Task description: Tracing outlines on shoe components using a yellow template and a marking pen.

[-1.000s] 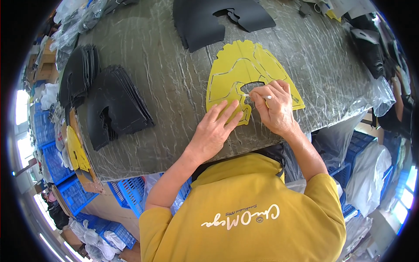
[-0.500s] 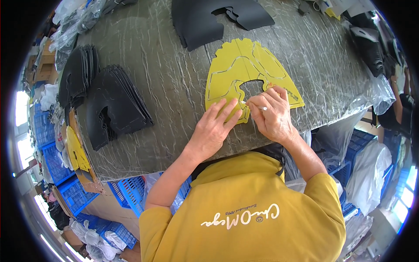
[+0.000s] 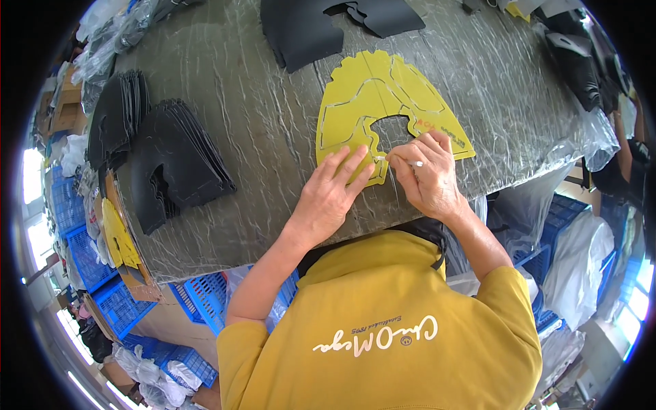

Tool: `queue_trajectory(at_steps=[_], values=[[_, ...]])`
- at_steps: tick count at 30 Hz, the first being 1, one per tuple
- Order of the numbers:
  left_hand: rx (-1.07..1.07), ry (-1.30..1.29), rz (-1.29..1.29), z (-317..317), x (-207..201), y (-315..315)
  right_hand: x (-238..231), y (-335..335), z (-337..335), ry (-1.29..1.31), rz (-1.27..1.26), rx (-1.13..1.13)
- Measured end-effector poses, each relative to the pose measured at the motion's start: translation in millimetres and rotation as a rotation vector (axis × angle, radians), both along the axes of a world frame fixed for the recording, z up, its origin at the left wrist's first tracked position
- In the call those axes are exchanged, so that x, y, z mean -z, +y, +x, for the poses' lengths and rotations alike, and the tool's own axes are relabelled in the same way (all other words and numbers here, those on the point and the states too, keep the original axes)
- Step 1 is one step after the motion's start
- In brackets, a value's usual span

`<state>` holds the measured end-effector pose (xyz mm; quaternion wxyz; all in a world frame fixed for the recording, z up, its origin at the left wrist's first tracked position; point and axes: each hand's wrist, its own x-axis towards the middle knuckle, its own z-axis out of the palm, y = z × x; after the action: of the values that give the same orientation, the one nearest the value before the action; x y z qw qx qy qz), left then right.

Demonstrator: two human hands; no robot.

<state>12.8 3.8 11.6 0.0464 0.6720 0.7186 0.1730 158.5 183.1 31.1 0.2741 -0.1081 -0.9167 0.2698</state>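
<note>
Black stacks: two fanned stacks of curved black panels lie at the left of the bench (image 3: 266, 123), the nearer stack (image 3: 183, 164) overlapping the farther stack (image 3: 113, 113); no hand is near either.
Left hand: open, fingers spread, this hand (image 3: 326, 197) rests on the near left part of the yellow template and appears to steady it.
Far black panel: a notched black panel (image 3: 301, 34) lies beyond the template, just apart from it.
Yellow template: the template (image 3: 386, 96) lies flat near the middle of the bench, with its scalloped edge far, its cut-out opening near, and narrow slots along curved lines; whether a panel lies under it I cannot tell.
Pen: a slim white pen-like tool (image 3: 419, 164) slants with its tip at the left side of the opening.
Right hand: this hand (image 3: 432, 183) pinches the tool between thumb and fingers.
Step in hand: it looks like marking along the opening's left inner edge.
Next move: a further stroke would call for light, even pressure against that edge, left fingers clear of the tip, and no slip of the template.
</note>
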Motion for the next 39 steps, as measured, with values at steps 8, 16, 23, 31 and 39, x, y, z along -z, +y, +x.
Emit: queue_trajectory(at_steps=[8, 16, 23, 31, 39], values=[[0.004, 0.007, 0.0, 0.2, -1.4, 0.7, 0.9, -0.5, 3.3, -0.008, 0.022, -0.005], [-0.006, -0.004, -0.001, 0.2, -0.5, 0.0, -2.8, 2.6, 3.6, -0.037, 0.018, -0.045], [-0.01, -0.008, -0.005, 0.6, -2.4, 1.3, -0.5, 5.5, 4.8, -0.018, 0.053, 0.018], [-0.021, -0.013, -0.005, 1.1, -0.5, -0.2, -2.3, -3.8, 9.8, -0.023, 0.048, 0.044], [-0.017, -0.022, -0.01, 0.5, 0.6, -0.3, -2.1, -9.4, 15.3, -0.035, 0.011, 0.034]])
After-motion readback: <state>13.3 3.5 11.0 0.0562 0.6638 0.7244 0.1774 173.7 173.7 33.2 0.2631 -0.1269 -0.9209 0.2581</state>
